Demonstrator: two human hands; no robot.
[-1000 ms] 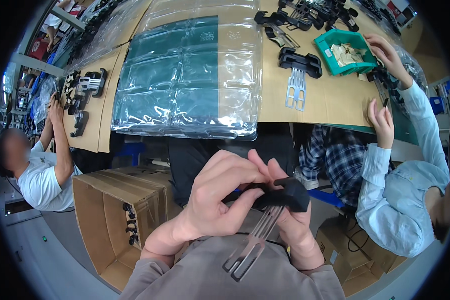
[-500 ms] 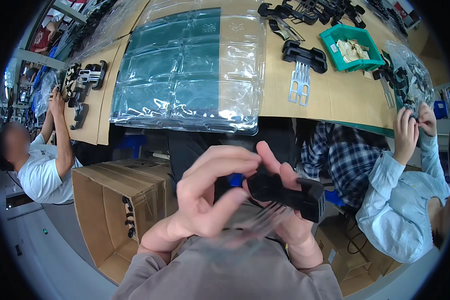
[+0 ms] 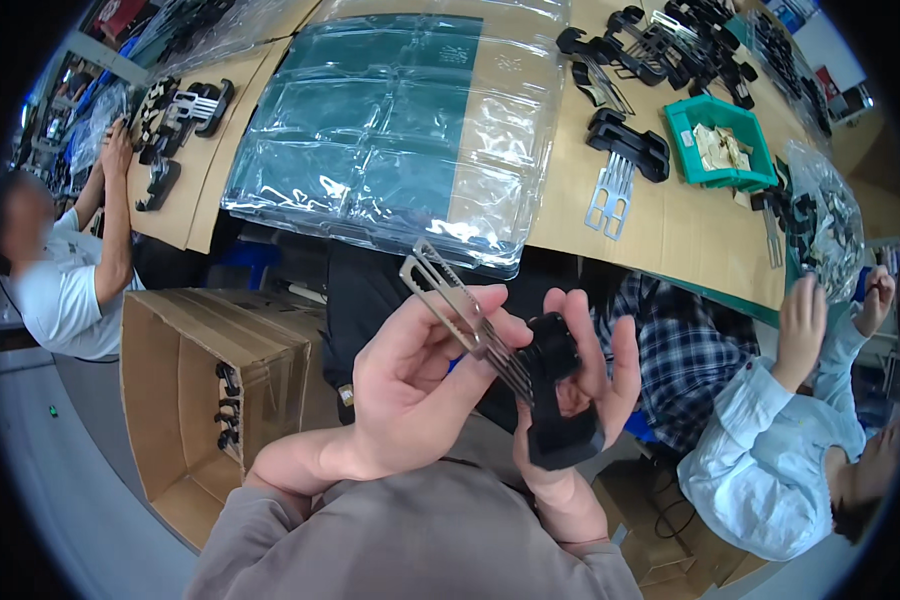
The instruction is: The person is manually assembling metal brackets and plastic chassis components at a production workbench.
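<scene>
I see the table (image 3: 670,235) across the top, brown board, with a big clear bag (image 3: 390,130) of flat teal sheets lying on it. Below its near edge stands an open carton (image 3: 185,390), a few black parts clinging to its inner wall. A person in a pale blue shirt (image 3: 780,470) sits at the right, another in white (image 3: 60,290) at the left, both with hands up at the table. On the table's right part sits a green bin (image 3: 730,145) of small pale pieces, with black clips (image 3: 628,145) and metal strips lying beside it.

My left hand (image 3: 410,390) is closed on a metal strip (image 3: 455,305), thumb and fingers pinching its lower half; its slotted end sticks up to the left. My right hand (image 3: 580,380) is wrapped round a black clip (image 3: 555,400), fingers behind it. The strip's lower end meets the clip's top, between my hands, below the table edge.
</scene>
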